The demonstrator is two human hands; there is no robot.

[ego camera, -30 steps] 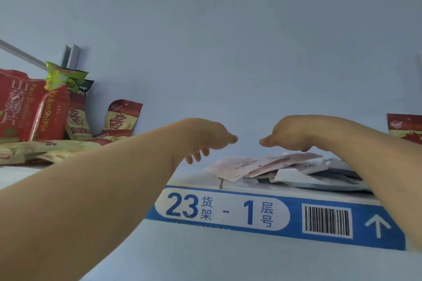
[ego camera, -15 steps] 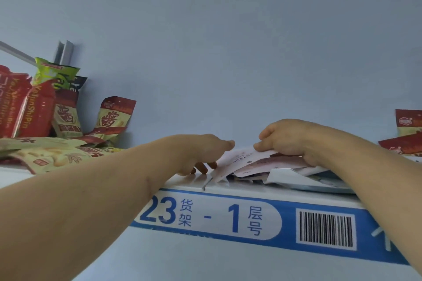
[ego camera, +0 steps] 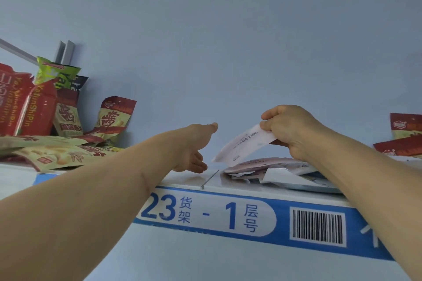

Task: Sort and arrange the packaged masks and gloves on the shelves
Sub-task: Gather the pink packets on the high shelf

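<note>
my right hand pinches one mask packet, lifted just above the loose pile beneath it; my left hand hangs relaxed beside. most sorting looks undone.

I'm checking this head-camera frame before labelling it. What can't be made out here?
- The pile of pale flat packets: the right forearm covers its right part, so no count.
- The white packet lifted by the right hand: print too small to read.
- The left hand: its fingers point away, fingertips hidden.
- Red snack bags: cut off by the right edge.
</note>
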